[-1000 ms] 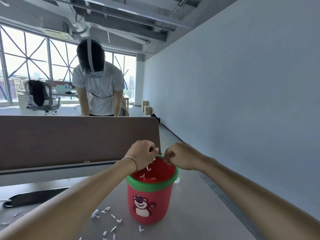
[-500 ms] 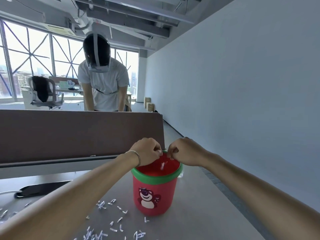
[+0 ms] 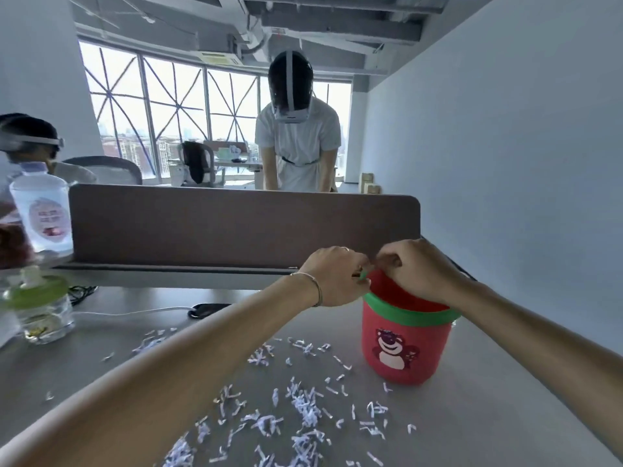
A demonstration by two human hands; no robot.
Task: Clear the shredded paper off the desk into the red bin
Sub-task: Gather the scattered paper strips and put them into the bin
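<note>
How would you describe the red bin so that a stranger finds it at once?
Look at the grey desk in front of the brown divider, toward the right near the white wall. The bin stands there under both hands, beside the scattered shreds. It alone is red, with a green rim and a bear picture.

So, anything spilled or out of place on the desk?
Yes: shredded paper lies strewn across the desk left of and in front of the upright red bin. Nothing else stands out.

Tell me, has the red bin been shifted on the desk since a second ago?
Cannot tell. The camera itself swung, so the view changed; the red bin sits just right of the brown divider's end, as before.
</note>
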